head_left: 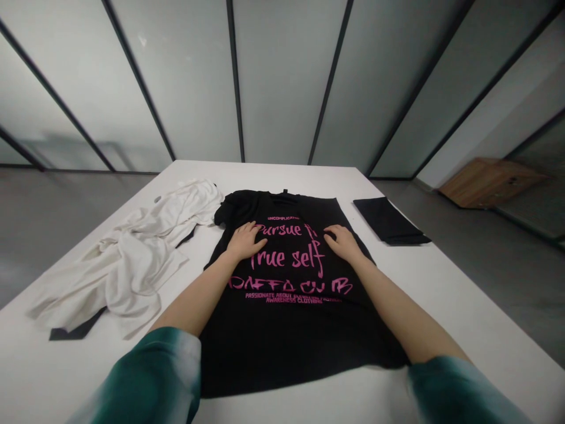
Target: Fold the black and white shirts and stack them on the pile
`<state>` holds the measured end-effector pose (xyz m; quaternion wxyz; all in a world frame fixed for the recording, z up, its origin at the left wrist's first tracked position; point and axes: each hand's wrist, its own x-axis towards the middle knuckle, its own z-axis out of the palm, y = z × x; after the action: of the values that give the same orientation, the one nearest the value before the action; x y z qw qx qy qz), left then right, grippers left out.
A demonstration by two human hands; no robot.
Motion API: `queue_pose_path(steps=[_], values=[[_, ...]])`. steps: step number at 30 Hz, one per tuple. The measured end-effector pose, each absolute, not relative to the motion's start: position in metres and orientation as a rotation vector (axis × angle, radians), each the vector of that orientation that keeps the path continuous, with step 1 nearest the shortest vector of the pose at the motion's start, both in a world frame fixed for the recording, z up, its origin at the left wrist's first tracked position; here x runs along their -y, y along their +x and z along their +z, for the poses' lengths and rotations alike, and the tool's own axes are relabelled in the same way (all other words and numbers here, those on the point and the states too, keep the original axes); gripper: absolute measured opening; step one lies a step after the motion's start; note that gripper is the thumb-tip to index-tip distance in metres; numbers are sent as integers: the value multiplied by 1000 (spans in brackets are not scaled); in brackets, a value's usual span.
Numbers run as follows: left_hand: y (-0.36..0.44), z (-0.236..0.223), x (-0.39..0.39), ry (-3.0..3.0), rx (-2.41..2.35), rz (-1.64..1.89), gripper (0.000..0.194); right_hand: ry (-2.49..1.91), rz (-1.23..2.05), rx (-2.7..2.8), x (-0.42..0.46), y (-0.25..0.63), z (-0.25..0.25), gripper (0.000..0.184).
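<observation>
A black T-shirt (282, 347) with pink lettering lies spread on the white table, its collar at the far end and its hem towards me. On the left part of its chest print rests my left hand (245, 240), fingers stretched out and thumb apart. My right hand (343, 241) lies on the right side of the print, its fingers spread and slightly bent. Neither hand grips the cloth. The shirt's left sleeve (236, 207) sticks out a little crumpled, while no sleeve shows sticking out on the right side.
Crumpled white cloth (141, 253) with black pieces under it covers the table's left side. To the right lies a folded black cloth (388, 221). The white table (273, 172) ends before a frosted glass wall (286, 82). A wooden cabinet (489, 181) stands on the floor at right.
</observation>
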<state>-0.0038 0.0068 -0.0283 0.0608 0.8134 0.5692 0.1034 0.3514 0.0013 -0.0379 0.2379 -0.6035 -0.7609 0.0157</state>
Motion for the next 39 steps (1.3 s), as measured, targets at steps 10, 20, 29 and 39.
queue_pose_path(steps=[10, 20, 29, 39], values=[[-13, -5, -6, 2228, -1918, 956, 35, -1653, 81, 2112, 1, 351, -44, 26], [-79, -16, -36, 1480, -2257, 1003, 31, -1661, 61, 2116, -2, 352, -49, 26], [-41, -12, -22, 2321, -1511, 973, 17, -1658, 36, 2123, -1, 352, -47, 25], [-34, -27, -23, 2349, -1851, 851, 58, -1654, 54, 2130, 0, 352, -47, 27]])
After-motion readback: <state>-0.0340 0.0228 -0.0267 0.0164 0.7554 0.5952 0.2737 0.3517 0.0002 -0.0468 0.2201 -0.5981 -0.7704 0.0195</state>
